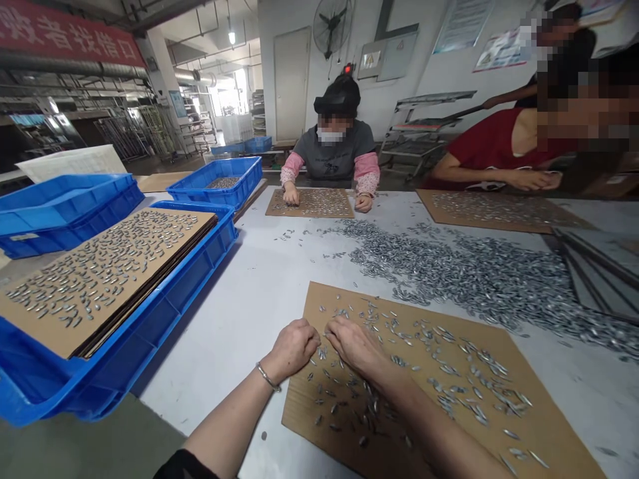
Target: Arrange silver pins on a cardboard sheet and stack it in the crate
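Lying just beneath and between the fingertips, small metal pieces (pixel 322 353) dot a cardboard sheet (pixel 295 407). The left hand (pixel 294 347) and right hand (pixel 355 342) curl close together over its near-left part, fingers bent and narrow; whether they pinch a piece, I cannot tell. More pieces scatter rightward of the fingers; beyond, a heap (pixel 449 266) covers the white table (pixel 232 326). Well left of the fingers sits a blue tray (pixel 184 299).

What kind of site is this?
Likely a factory floor with manual sorting: a big heap of small metal pieces on a shared worktable, stacked blue trays, and a caged wall fan.
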Action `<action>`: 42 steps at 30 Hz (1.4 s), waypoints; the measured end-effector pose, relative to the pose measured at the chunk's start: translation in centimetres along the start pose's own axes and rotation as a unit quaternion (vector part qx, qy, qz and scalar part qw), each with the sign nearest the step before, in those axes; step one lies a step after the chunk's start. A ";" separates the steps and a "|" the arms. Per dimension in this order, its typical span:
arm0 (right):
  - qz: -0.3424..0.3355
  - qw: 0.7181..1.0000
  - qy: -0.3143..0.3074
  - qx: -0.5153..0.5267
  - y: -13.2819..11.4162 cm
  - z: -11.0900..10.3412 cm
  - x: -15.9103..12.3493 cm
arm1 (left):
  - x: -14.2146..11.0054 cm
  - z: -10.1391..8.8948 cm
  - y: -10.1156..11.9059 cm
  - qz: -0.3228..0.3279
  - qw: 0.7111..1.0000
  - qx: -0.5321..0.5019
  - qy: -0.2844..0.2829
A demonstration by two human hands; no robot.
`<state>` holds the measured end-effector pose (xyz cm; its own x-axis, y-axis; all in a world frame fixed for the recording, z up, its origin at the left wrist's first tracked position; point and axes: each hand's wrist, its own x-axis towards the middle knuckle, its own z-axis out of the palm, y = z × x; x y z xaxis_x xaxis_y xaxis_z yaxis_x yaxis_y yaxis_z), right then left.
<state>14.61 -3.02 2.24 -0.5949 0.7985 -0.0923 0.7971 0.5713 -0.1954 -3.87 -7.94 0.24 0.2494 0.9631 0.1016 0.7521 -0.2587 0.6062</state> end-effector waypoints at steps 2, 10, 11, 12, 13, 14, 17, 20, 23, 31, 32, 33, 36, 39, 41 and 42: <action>0.015 1.000 0.005 -0.005 -0.1 0.1 0.2 | -0.1 -0.3 -0.3 0.001 1.000 -0.027 0.008; 0.098 0.993 -0.042 0.051 0.0 -1.4 0.3 | -0.4 -1.5 -1.4 -0.046 0.995 -0.070 0.046; 0.103 0.993 -0.038 0.051 0.0 -1.6 0.2 | -0.6 -1.5 -1.3 -0.046 0.996 -0.069 0.037; 0.100 0.993 -0.027 0.051 -0.2 -1.6 0.1 | -0.7 -1.5 -1.1 -0.047 0.996 -0.064 0.029; 0.092 0.994 -0.015 0.053 -0.3 -1.7 -0.2 | -0.9 -1.3 -0.8 -0.049 0.997 -0.058 0.021; 0.084 0.995 -0.006 0.054 -0.6 -1.6 -0.4 | -1.0 -1.2 -0.6 -0.051 0.997 -0.050 0.015; 0.068 0.997 -0.012 0.047 -1.5 -1.3 -1.1 | -1.1 -0.6 0.1 -0.059 0.998 -0.019 -0.001; 0.070 0.997 -0.033 0.024 -2.3 -0.8 -1.4 | -1.0 -0.2 0.5 -0.068 0.998 0.010 -0.008; 0.076 0.997 -0.029 -0.001 -2.4 -0.5 -1.3 | -0.9 0.0 0.7 -0.080 0.996 0.029 -0.005; 0.050 0.998 -0.025 0.022 -3.1 -0.8 -1.7 | -1.0 0.0 0.8 -0.086 0.996 0.031 -0.001; 0.052 0.998 -0.034 0.024 -3.4 -0.9 -1.7 | -1.0 0.0 0.7 -0.086 0.996 0.027 -0.001; 0.057 0.997 -0.043 0.026 -3.5 -1.0 -1.6 | -1.0 -0.1 0.7 -0.085 0.996 0.022 0.000; 0.070 0.995 -0.056 0.047 -3.8 -1.0 -1.2 | -1.0 -0.4 0.3 -0.079 0.997 0.000 0.003; 0.069 0.994 -0.056 0.069 -3.7 -0.6 -1.1 | -1.1 -0.8 -0.1 -0.073 0.997 -0.027 0.011; 0.073 0.994 -0.051 0.060 -3.8 -0.2 -1.2 | -1.1 -0.9 -0.3 -0.075 0.996 -0.040 0.020; 0.074 0.995 -0.048 0.050 -3.8 0.0 -1.2 | -1.1 -0.9 -0.4 -0.077 0.996 -0.044 0.026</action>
<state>12.25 -6.16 3.12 -0.4820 0.8481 -0.2198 0.8658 0.4227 -0.2677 -4.96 -8.83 0.61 0.1016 0.9940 0.0411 0.7219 -0.1021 0.6844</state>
